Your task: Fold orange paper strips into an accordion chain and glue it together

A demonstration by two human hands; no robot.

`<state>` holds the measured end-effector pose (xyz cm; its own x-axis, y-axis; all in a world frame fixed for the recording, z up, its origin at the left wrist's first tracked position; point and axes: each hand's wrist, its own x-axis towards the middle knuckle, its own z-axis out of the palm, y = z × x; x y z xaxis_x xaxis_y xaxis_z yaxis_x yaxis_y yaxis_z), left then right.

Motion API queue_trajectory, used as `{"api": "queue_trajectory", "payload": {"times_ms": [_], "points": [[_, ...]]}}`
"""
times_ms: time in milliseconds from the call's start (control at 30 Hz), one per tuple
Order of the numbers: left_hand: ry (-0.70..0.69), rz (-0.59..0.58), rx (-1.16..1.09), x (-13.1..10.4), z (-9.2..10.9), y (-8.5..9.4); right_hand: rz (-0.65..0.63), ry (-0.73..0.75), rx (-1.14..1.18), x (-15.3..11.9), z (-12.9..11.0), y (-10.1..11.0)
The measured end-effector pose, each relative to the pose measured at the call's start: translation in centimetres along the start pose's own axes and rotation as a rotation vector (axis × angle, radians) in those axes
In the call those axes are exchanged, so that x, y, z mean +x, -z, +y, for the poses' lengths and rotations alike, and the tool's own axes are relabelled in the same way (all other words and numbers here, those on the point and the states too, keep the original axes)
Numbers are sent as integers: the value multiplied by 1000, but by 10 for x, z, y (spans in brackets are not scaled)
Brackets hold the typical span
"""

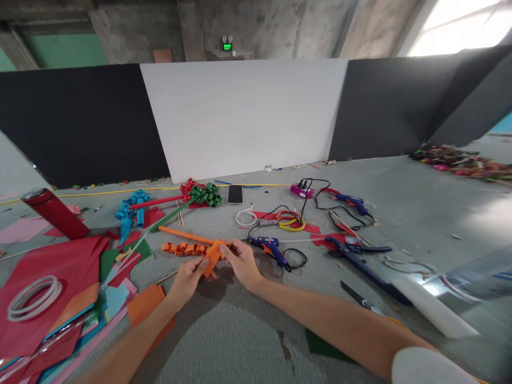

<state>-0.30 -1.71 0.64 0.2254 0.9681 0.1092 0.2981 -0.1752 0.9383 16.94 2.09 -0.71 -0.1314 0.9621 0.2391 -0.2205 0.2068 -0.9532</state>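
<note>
L hand [190,276] & R hand [242,259] pinch orange strip [215,258]. Orange curls [184,249] L of strip, nearer glue gun [271,246] R.

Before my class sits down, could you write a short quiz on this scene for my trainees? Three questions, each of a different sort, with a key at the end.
1. True or false: the left hand and the right hand are both touching the same orange paper piece.

2. Multiple choice: which of these is closest to the right hand?
A) the red bottle
B) the nearer blue glue gun
C) the pink power strip

3. Fill in the blank: the bunch of curled paper nearest the phone is coloured ______.

Key: 1. True. 2. B. 3. Green.
</note>
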Motion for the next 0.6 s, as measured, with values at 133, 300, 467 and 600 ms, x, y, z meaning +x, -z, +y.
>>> {"api": "queue_trajectory", "payload": {"times_ms": [133, 300, 467, 600], "points": [[-35, -10, 22, -3, 1, 0, -123, 5, 51, -5, -3, -3], [-47, -155, 39, -5, 2, -4, -296, -44, 7, -8, -5, -4], [-16, -168, 34, -5, 1, -4, -4, 36, -131, -3, -2, 1], [8, -157, 15, -4, 2, -3, -11, 43, -135, -4, -2, 2]]}}
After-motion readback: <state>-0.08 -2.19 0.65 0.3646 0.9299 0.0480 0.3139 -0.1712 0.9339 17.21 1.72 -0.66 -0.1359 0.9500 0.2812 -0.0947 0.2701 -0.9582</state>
